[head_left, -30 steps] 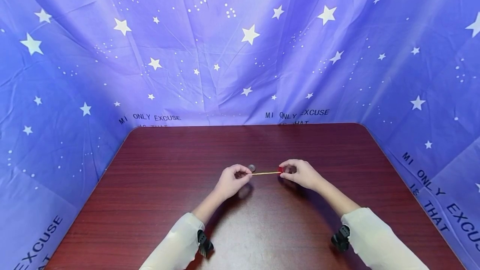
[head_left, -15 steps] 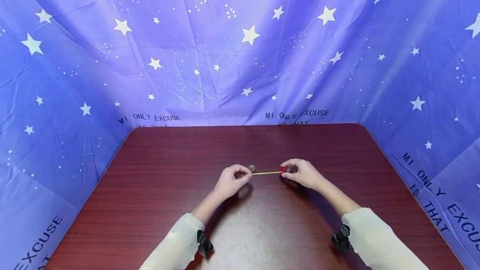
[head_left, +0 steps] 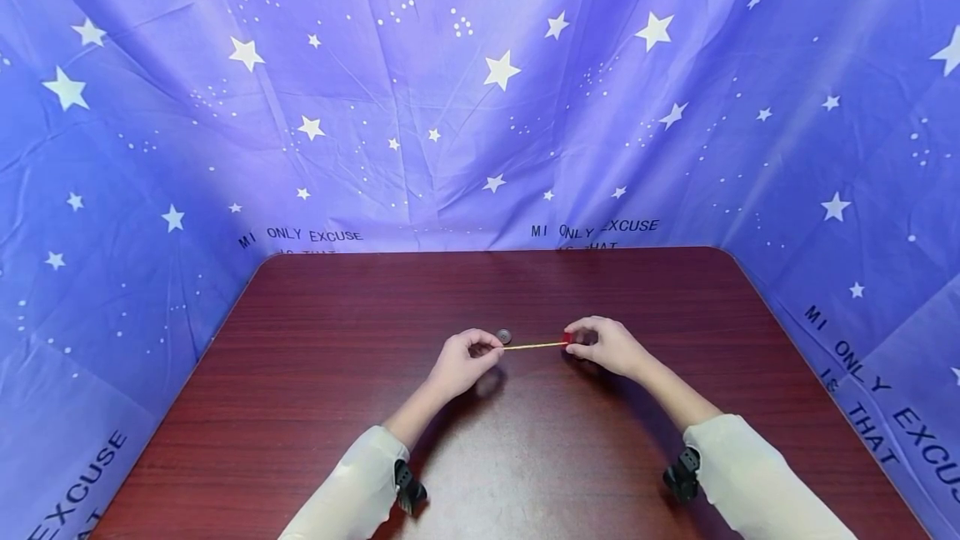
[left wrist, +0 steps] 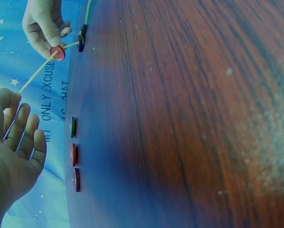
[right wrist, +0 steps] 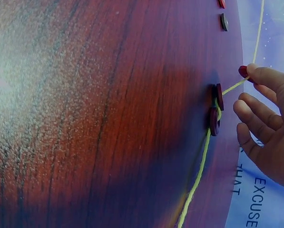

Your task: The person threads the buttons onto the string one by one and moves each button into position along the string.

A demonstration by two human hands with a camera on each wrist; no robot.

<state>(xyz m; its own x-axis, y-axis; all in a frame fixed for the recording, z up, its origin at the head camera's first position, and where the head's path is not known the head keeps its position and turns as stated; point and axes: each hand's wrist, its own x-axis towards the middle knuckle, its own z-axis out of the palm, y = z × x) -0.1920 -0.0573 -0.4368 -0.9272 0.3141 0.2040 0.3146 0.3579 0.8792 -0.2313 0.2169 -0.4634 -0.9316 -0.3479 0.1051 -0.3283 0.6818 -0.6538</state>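
My left hand (head_left: 468, 359) pinches one end of a yellow string (head_left: 534, 346), drawn taut toward the right. Between thumb and finger, my right hand (head_left: 607, 347) pinches a red button (head_left: 567, 339); the string runs through it, as the left wrist view shows. Beyond that button the string leads down to two dark red buttons on the table, one upper (right wrist: 220, 97) and one lower (right wrist: 214, 121), both strung on it. From there a loose tail (right wrist: 196, 187) trails away over the tabletop. The other fingers of both hands are loosely spread.
A dark button (head_left: 504, 337) lies just behind the left fingertips. In the left wrist view two red buttons, one nearer the middle (left wrist: 74, 155) and one lower (left wrist: 76, 180), line up with it. The brown wooden table (head_left: 337, 307) ends at a starry purple curtain (head_left: 420, 107).
My right hand has shifted slightly to the right with the red button, so a bit more string shows between the hands. The left hand has stayed put.
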